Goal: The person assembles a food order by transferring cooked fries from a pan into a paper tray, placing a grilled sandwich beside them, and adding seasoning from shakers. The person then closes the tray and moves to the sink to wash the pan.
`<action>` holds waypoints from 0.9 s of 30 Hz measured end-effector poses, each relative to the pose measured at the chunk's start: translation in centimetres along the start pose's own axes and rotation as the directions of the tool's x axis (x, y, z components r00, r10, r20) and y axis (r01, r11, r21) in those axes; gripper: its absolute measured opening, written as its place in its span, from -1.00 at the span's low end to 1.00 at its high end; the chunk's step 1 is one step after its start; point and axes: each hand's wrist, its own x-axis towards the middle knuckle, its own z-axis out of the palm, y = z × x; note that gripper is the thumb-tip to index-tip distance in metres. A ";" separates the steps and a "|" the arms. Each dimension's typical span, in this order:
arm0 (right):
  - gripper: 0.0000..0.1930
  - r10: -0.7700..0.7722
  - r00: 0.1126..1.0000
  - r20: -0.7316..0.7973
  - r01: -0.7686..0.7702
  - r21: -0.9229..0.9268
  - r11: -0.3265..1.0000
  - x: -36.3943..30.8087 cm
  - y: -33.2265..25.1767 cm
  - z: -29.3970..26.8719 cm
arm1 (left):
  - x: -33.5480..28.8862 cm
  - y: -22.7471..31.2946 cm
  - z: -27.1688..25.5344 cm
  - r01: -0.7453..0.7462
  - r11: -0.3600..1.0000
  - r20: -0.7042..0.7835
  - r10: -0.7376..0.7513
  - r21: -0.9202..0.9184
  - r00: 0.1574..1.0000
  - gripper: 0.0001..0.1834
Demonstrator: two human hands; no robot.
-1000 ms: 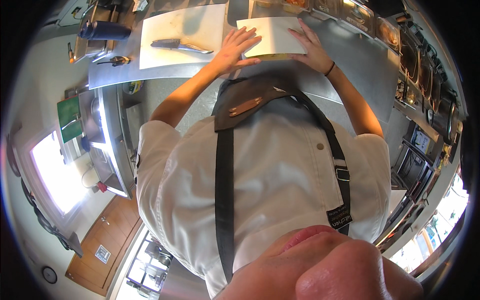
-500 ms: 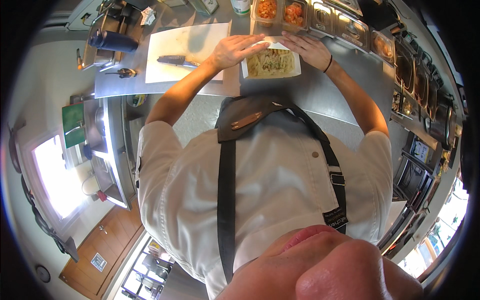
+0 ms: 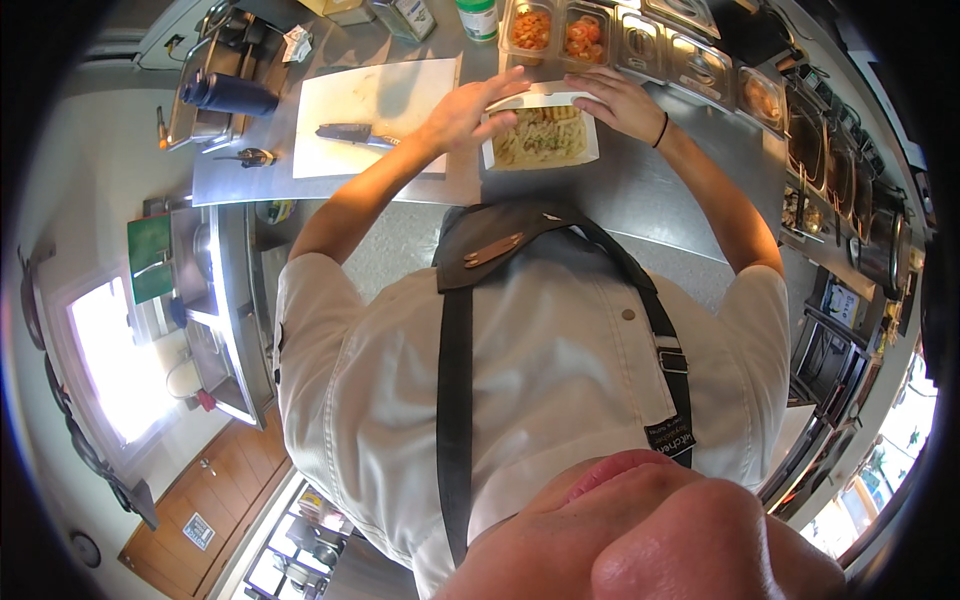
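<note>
A white takeout box (image 3: pixel 488 155) stands on the steel counter in front of me, with its lid flap raised at the far side. Pale pasta (image 3: pixel 543 140) with green flecks fills it. At the far left corner, my left hand (image 3: pixel 470 113) has its fingers and thumb spread around the flap's end. My right hand (image 3: pixel 625 105) holds the flap's right end, thumb on the near side and fingers over the far edge. Left of the box, a knife (image 3: pixel 350 133) lies on a white cutting board (image 3: pixel 320 95).
Clear tubs of orange food (image 3: pixel 584 38) and steel lidded pans (image 3: pixel 700 65) line the far right. A green-labelled container (image 3: pixel 478 18) stands behind the box. At the left are a dark blue bottle (image 3: pixel 235 95) and a small dark tool (image 3: pixel 255 157).
My left hand has drawn back and opened, thumb parting from the fingers. My right fingers have bent down at the flap. The flap now stands more upright, and more pasta shows.
</note>
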 end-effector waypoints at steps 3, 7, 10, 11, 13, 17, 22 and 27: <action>-0.52 -0.015 1.000 0.002 0.015 -0.001 1.000 -0.1 0.5 0.0 | 0.1 0.2 0.1 0.211 0.977 0.105 -0.207 -0.031 0.973 -0.51; -0.53 -0.030 1.000 0.004 0.030 -0.025 0.999 0.1 1.0 0.1 | 0.3 -0.5 0.2 0.095 0.990 0.127 -0.108 0.103 0.986 -0.49; -0.58 -0.022 1.000 0.019 0.022 -0.029 0.999 0.3 1.2 0.1 | 0.2 -1.3 0.3 -0.023 0.961 0.120 -0.011 0.277 0.993 -0.53; -0.59 -0.012 0.999 0.033 0.014 -0.039 0.999 0.4 1.2 0.1 | 0.2 -1.5 0.3 0.008 0.954 0.121 -0.046 0.301 0.992 -0.54; -0.63 -0.056 0.998 0.012 0.056 -0.035 0.998 0.5 1.1 0.1 | 0.0 -1.9 0.2 0.037 0.932 0.171 -0.105 0.360 0.980 -0.58; -0.68 -0.131 0.991 -0.026 0.131 -0.005 0.991 0.5 1.0 0.2 | -0.4 -2.5 0.2 -0.074 0.920 0.131 0.025 0.384 0.991 -0.62; -0.68 -0.117 0.992 0.053 0.122 -0.112 0.986 0.8 0.7 -0.1 | 0.1 -2.5 0.1 -0.154 0.890 0.077 0.133 0.430 0.988 -0.65; -0.64 -0.185 0.983 -0.001 0.183 -0.116 0.976 -0.7 -0.6 -1.4 | -0.8 -1.1 0.1 -0.144 0.913 0.090 0.118 0.382 0.989 -0.41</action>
